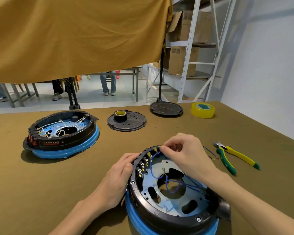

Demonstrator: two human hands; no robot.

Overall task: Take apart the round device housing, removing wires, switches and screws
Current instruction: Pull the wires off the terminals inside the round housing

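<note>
1. Olive-brown cloth covers the worktop (41, 175); a mustard curtain (75, 36) hangs beyond its far edge, with white metal shelving (190, 53) holding cardboard boxes (182, 60) at the right, and people's legs showing under the curtain.
2. Nearest the camera, at the worktop's front edge, sits the round device housing (173, 197): a black ring on a blue base, open on top, with a bluish metal plate with cut-outs inside.
3. Blue wires (173, 184) loop across the plate; some end in yellow-sleeved terminals (154, 149) beside a row of switches (143, 165) along the left rim.
4. The left hand (115, 180) rests against the housing's left rim, fingers curved over the edge.
5. The right hand (185, 150) is over the far rim, fingertips pinching at a yellow terminal.
6. A second housing (61, 134) with white wires lies at left, well apart.
7. Farther back lie a perforated black disc (134, 124) carrying a small tape roll (120, 115), a black cover (166, 109), and a yellow tape roll (203, 110).
8. Green-and-yellow pliers (234, 158) lie at right, near a loose blue wire (209, 151).
</note>
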